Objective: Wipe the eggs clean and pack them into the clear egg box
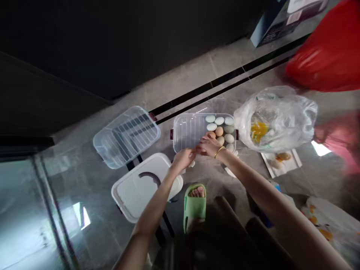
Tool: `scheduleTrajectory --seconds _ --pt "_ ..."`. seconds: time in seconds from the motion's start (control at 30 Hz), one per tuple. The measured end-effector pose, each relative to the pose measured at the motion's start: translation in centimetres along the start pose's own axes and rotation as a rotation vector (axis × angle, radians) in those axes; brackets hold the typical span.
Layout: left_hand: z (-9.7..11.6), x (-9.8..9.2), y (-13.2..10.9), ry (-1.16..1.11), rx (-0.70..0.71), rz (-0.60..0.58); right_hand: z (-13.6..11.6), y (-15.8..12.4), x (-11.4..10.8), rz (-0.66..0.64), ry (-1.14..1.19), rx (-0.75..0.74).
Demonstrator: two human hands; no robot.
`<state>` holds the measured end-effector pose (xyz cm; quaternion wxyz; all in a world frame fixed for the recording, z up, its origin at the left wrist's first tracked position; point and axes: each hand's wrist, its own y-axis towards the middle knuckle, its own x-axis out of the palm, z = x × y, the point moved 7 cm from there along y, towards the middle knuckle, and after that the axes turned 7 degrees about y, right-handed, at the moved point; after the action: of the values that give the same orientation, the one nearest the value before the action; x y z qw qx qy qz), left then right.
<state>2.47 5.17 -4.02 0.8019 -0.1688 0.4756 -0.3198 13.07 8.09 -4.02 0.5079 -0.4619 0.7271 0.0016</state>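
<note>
We find eggs (219,120) in right half of clear container (187,131), on floor (213,172). Left hand (182,160) and right hand (208,145) meet at near edge, fingers curled; whether either grips anything, we cannot tell. Second clear container (133,137) and white lid (132,193) lie at left.

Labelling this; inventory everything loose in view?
egg box: 1, clear, centre
eggs: 10+, white to brown, in egg box
second box: 1, clear, left
lid: 1, white, lower left
plastic bag: 1, clear, right
big bag: 1, red, top right
carton: 1, blue, top right
sheet: 1, white, below plastic bag
scraps: several, white, below egg box
patterned bag: 1, white, lower right
fabric: 1, pink, right edge
slipper: 1, green, bottom centre
left hand: 1, bare, near egg box
right hand: 1, gold bracelet, over egg box
</note>
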Motion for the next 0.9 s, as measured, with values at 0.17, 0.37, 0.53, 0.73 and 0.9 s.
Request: scheduleTrajectory --seconds 0.17,0.37,0.53,0.73,0.9 --pt "-0.2 0.2 0.1 0.026 -0.036 -0.006 -0.4 -0.6 0.2 0.005 -0.003 0.012" --pt "-0.2 -0.1 0.3 0.121 -0.066 -0.019 0.1 -6.1 -2.0 0.171 0.111 -0.008" --pt "3.3 -2.9 -0.5 0.136 -0.036 0.154 1.2 -15.3 -2.2 0.376 0.409 0.088" --pt "20.1 0.2 -3.1 -0.295 0.396 0.373 0.1 -25.4 2.4 0.711 1.719 0.407" --pt "34.6 8.2 -9.1 -0.053 1.045 0.049 0.7 -34.1 4.3 1.414 2.133 0.303"
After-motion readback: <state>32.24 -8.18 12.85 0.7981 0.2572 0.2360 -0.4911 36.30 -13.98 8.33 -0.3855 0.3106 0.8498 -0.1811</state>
